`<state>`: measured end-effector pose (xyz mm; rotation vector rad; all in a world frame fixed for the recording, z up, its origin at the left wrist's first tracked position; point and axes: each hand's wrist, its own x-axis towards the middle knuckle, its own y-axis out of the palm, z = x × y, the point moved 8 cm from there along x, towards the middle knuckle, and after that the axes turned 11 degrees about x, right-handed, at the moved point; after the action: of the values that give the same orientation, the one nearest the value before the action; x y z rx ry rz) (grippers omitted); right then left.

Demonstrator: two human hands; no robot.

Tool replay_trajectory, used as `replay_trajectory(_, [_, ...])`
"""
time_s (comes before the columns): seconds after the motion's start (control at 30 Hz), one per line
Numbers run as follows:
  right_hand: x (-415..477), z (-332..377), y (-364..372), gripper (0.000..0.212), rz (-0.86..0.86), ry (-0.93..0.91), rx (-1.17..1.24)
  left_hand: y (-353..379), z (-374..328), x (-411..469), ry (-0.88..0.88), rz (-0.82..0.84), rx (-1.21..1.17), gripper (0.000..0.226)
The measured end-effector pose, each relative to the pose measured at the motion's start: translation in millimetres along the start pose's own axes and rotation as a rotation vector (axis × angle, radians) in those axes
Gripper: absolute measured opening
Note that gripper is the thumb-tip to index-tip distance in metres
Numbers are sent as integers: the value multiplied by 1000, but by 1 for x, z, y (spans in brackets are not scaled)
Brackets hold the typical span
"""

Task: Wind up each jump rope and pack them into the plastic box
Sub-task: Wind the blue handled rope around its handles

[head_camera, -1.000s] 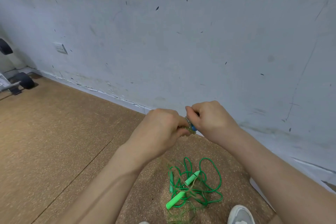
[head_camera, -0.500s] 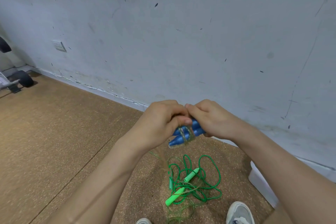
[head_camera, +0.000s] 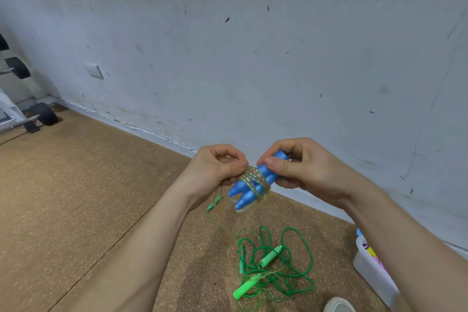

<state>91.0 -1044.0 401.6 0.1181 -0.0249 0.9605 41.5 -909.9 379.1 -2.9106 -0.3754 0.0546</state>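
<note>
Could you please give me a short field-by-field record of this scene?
right hand: grips the two blue handles side by side
left hand: pinches the clear rope where it wraps the handles
clear rope: several turns wound, the rest hangs toward the floor
green jump rope: loose tangle on the floor, untouched
plastic box: at the right edge, colourful items inside

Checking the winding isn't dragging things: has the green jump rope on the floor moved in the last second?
No. The green jump rope lies in the same heap, equally far from the plastic box beside it.
</note>
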Motion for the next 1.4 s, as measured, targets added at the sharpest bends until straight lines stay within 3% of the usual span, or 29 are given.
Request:
replay_trajectory(0.13, [7,-4,-3,27,-100,9,307,13,19,4,-101,-139,-240,37])
replay_trajectory(0.23, [12,-14,-13,25,-268,13,460,27,28,4,-77,-168,-250,23])
replay_trajectory(0.3, [12,-18,-24,17,-393,-6,567,30,27,-1,-33,-207,-132,18])
replay_trajectory(0.37, [9,-20,-37,10,-519,-37,531,31,11,-7,110,-253,274,18])
replay_trajectory(0.47, [5,-16,-46,3,-648,-100,170,50,-14,-16,340,-223,1130,21])
replay_trajectory(0.57, [6,-10,-40,9,-672,-192,-247,58,-26,-25,467,-240,1565,18])
replay_trajectory(0.63, [10,-6,-30,13,-606,-245,-487,55,-29,-26,497,-253,1684,15])
replay_trajectory(0.77, [13,5,-18,17,-481,-278,-747,43,-39,-26,605,-350,1623,18])
replay_trajectory(1.03, [15,7,-11,23,-283,-148,-797,27,-48,-33,794,-293,1347,30])
replay_trajectory(1.2, [15,8,-2,36,-134,-118,-839,21,-39,-22,777,-270,1292,25])
replay_trajectory(1.4, [12,4,-5,31,-74,-70,-675,5,-27,-12,525,-203,840,12])
